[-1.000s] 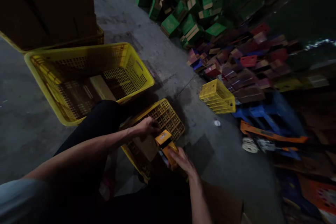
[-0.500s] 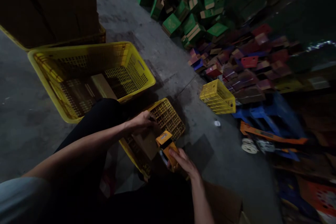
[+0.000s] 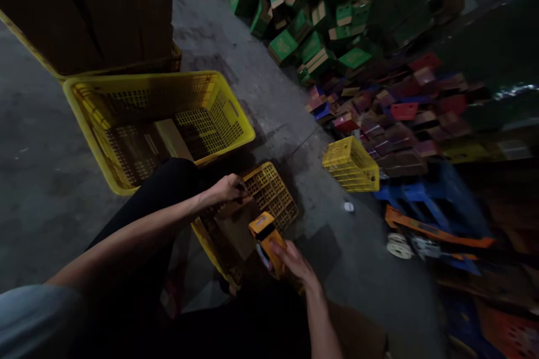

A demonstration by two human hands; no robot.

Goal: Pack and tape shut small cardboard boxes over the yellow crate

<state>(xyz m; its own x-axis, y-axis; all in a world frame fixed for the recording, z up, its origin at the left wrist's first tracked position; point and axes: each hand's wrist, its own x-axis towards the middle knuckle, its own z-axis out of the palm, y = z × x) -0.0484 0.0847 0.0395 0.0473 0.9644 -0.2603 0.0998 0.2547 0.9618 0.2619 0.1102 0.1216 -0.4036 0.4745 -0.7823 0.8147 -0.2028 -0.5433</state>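
My right hand (image 3: 292,261) is wrapped round a yellow-orange tape dispenser (image 3: 265,230) with a black band across it and a pale curved part on its underside. Close to the tool's left lies a brown cardboard box (image 3: 241,230), inside a small yellow plastic crate (image 3: 273,188) between my knees. At the far edge of that box, my left hand (image 3: 229,188) is closed, its fingertips pressed together. Shadow hides what those fingers pinch, if anything.
A larger yellow crate (image 3: 231,148) with cardboard inside stands at the left. Big cartons (image 3: 126,17) rise behind it. Green boxes (image 3: 284,45) and red boxes (image 3: 404,111) are heaped ahead. Another yellow crate (image 3: 349,165) and an orange pallet jack (image 3: 438,227) lie rightward.
The view has shifted slightly, so the surroundings sit a little lower and further right. Both hands keep nearly the same pose, with the tape dispenser still in my right hand.
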